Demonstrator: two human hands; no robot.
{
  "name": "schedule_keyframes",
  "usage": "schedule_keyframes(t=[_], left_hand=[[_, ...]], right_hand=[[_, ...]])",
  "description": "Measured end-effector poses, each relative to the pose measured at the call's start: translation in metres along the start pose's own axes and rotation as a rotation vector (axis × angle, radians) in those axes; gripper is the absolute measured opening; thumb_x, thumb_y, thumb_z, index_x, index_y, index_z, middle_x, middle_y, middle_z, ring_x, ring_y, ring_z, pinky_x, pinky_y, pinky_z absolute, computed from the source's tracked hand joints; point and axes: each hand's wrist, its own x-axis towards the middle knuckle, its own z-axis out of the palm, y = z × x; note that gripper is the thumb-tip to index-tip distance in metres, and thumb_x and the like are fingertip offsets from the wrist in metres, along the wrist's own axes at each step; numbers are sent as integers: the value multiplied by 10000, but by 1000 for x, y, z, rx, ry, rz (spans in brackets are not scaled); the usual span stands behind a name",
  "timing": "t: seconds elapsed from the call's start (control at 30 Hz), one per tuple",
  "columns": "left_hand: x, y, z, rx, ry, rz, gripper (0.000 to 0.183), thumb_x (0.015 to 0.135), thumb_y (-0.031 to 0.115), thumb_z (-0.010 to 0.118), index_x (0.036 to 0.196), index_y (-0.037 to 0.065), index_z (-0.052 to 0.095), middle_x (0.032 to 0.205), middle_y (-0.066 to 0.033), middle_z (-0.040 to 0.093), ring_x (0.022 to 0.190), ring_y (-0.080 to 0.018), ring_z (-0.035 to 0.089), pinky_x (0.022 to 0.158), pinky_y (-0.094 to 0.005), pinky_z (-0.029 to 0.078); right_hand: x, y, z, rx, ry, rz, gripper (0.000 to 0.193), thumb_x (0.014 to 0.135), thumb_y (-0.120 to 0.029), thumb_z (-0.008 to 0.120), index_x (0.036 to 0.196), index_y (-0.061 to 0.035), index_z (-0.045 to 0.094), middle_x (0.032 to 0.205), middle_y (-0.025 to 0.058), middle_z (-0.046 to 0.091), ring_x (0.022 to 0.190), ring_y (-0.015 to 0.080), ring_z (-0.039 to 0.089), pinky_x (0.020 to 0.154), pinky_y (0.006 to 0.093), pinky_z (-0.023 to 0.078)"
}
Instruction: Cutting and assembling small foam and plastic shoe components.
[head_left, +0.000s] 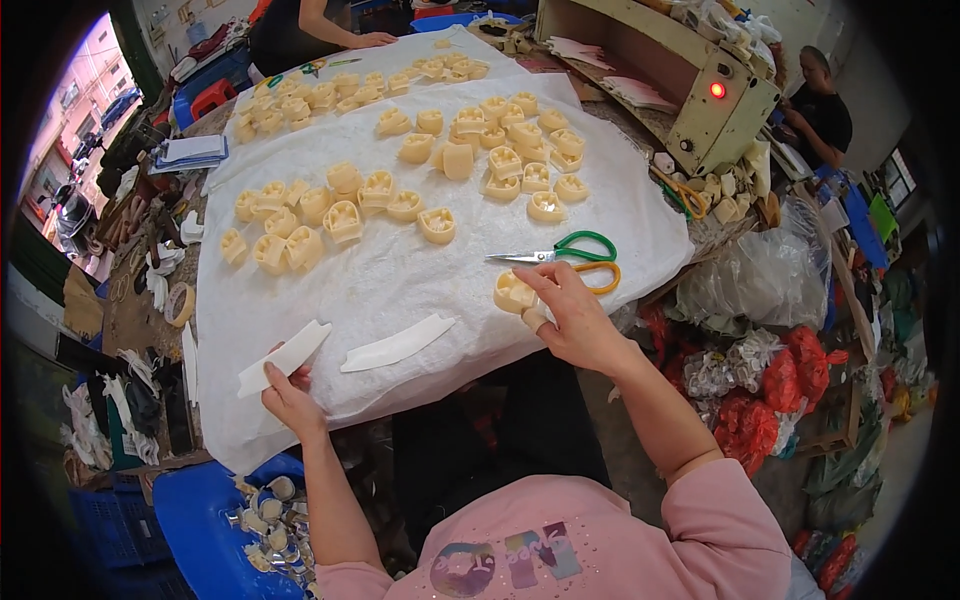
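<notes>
Between the thumb and fingers of my left hand (pixel 290 398) is a white strip (pixel 286 358), held over the near left part of the cloth. A second, slightly curved white strip (pixel 397 344) lies flat to its right. My right hand (pixel 575 315) grips a small cream cup-shaped piece (pixel 513 292) at the near right; its fingers partly cover it. Just beyond that hand rest scissors (pixel 535 257) with one green and one yellow handle loop, blades toward the left. Several similar cream pieces (pixel 376 190) lie in loose groups farther up the cloth.
A white cloth (pixel 330 240) covers the table. At the far right stands a cream machine (pixel 715 110) with a red light. A blue tub (pixel 200 520) of scraps sits below left, bags (pixel 745 400) to the right. Another person's arm (pixel 335 30) reaches the far edge; someone (pixel 825 110) sits right.
</notes>
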Motion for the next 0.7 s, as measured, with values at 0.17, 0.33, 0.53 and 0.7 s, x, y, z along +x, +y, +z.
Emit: schedule_keyframes(t=[0.17,0.33,0.53,0.7], left_hand=[[1,-3,-2,-12,2,12,415,984,299,354,1072,-19,605,768,-29,612,594,-68,492,526,-197,366],[0,-4,-2,-48,7,6,414,985,297,354,1072,-20,605,796,-38,626,597,-71,505,525,-195,365],[-1,9,-2,-115,21,-68,412,989,286,340,1062,-22,605,789,-53,626,604,-73,509,538,-197,374],[-10,26,2,-296,4,-101,417,994,288,341,1119,-45,559,776,-63,609,619,-94,512,550,-219,389]], right_hand=[[3,-13,-17,-273,-307,-37,486,717,-82,597,1198,-53,533,1022,160,518,975,315,515,818,390,427],[8,-17,-19,-393,-302,1,407,719,-150,607,1118,-71,588,920,143,543,907,287,537,761,388,425],[12,1,-2,-436,-140,49,308,670,-175,679,958,-80,624,819,91,544,851,265,542,732,378,417],[10,10,11,-462,-77,-11,283,634,-126,718,897,-87,621,812,75,519,842,249,518,735,357,403]])
